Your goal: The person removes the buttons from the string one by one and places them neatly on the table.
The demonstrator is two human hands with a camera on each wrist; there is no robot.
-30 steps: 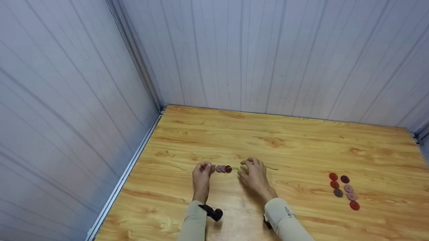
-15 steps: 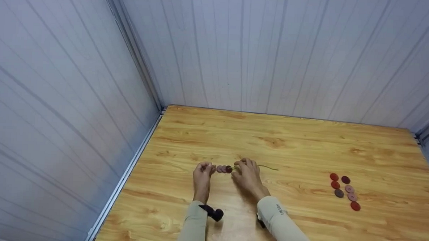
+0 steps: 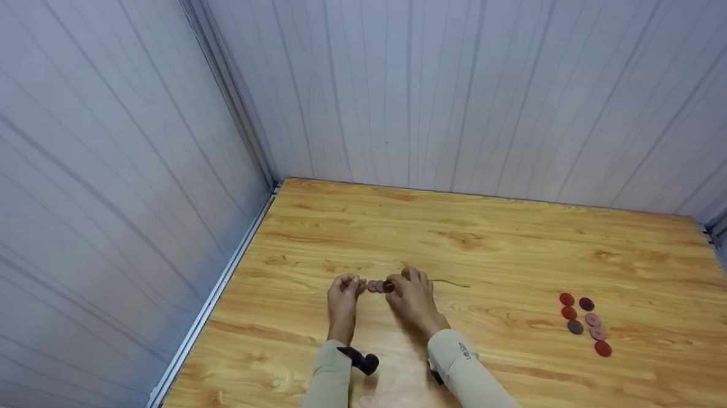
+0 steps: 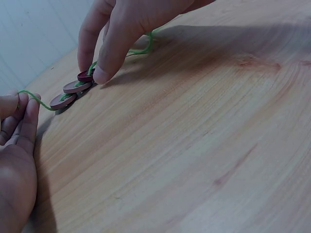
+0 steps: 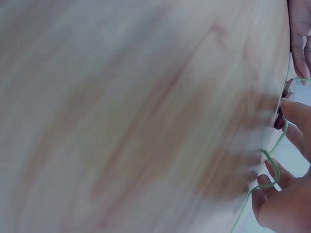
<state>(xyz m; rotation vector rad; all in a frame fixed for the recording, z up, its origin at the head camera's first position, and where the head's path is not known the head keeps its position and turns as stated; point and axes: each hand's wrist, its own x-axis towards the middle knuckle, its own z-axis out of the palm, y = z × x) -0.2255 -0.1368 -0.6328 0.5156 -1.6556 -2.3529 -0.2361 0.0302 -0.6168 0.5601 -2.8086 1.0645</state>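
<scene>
A green string (image 4: 33,95) runs through three buttons lying overlapped in a row on the table. Two are dusty pink, the pink button (image 3: 371,286) nearest my left hand and a second pink button (image 4: 77,87). The third is a dark red button (image 4: 85,75). My left hand (image 3: 342,304) pinches the string's left end between thumb and finger, just beside the row. Thumb and finger of my right hand (image 3: 417,299) grip the dark red button at its edges, partly covering it in the head view. The string's other end trails out beyond the right hand.
To the right on the wooden table (image 3: 521,247) lie several loose buttons: red buttons (image 3: 567,299), a dark purple button (image 3: 586,304), pink buttons (image 3: 592,319) and a grey button (image 3: 575,326). Panelled walls (image 3: 442,91) stand behind and at the left.
My right hand has moved left along the string to the dark red button and now grips it. The left hand has stayed in place, pinching the string.
</scene>
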